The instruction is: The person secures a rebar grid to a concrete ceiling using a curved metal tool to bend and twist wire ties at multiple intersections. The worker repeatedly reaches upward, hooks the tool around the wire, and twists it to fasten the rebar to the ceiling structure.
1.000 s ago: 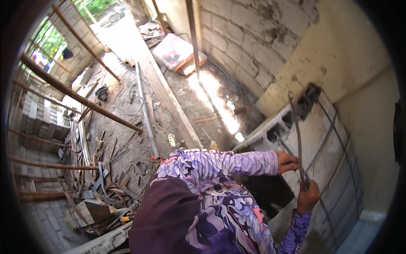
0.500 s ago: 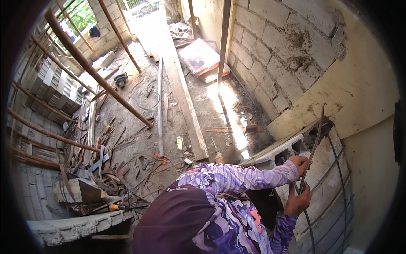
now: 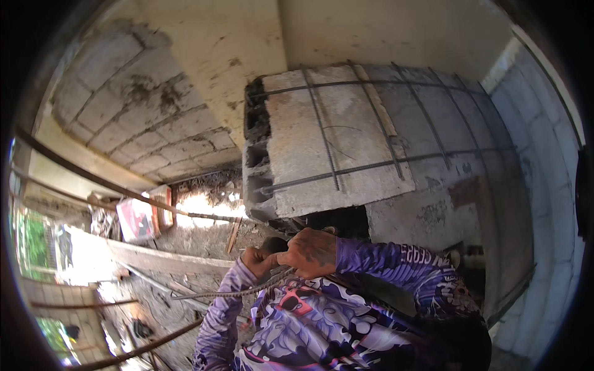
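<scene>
Close together in front of my chest, my left hand (image 3: 260,262) and my right hand (image 3: 313,252) both have their fingers closed. They grip a ribbed steel bar (image 3: 247,290), whose curved end reaches left across my left sleeve. My fingers cover the part where it is held. A dark rounded thing (image 3: 273,244) shows just beyond my hands; its kind is unclear. Past them, a grid of steel bars (image 3: 365,167) lies over a pale, rough slab (image 3: 294,133) with hollow blocks (image 3: 257,179) along its left end.
Rusty bars (image 3: 105,176) cross the left side. A long wooden plank (image 3: 167,256) and a grey pipe (image 3: 145,279) lie on the dirt floor. A red and white sack (image 3: 137,219) stands near the block wall (image 3: 139,120). Beside the slab is a dark opening (image 3: 346,221).
The view has swung right, bringing the slab and bar grid to the middle. Both hands, formerly apart along a raised steel bar, are now close together, with the bar lower near my chest.
</scene>
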The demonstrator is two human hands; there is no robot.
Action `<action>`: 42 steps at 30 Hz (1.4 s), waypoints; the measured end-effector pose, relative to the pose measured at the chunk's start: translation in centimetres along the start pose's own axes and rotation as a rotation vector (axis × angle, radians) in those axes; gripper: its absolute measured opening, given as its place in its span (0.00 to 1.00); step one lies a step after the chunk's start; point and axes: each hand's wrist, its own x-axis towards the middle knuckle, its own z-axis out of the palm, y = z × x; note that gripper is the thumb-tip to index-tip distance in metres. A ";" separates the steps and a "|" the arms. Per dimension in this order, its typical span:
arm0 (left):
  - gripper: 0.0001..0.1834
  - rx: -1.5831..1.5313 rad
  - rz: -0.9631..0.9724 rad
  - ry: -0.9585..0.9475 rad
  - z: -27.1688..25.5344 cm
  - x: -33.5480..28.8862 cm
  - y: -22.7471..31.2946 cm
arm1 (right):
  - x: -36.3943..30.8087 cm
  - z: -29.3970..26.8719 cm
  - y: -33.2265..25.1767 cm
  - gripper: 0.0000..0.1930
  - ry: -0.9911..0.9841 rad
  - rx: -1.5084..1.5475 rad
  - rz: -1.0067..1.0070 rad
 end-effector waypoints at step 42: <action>0.23 -0.192 0.075 0.097 -31.0 46.3 -4.1 | 20.2 1.7 6.7 0.24 1.514 0.798 1.312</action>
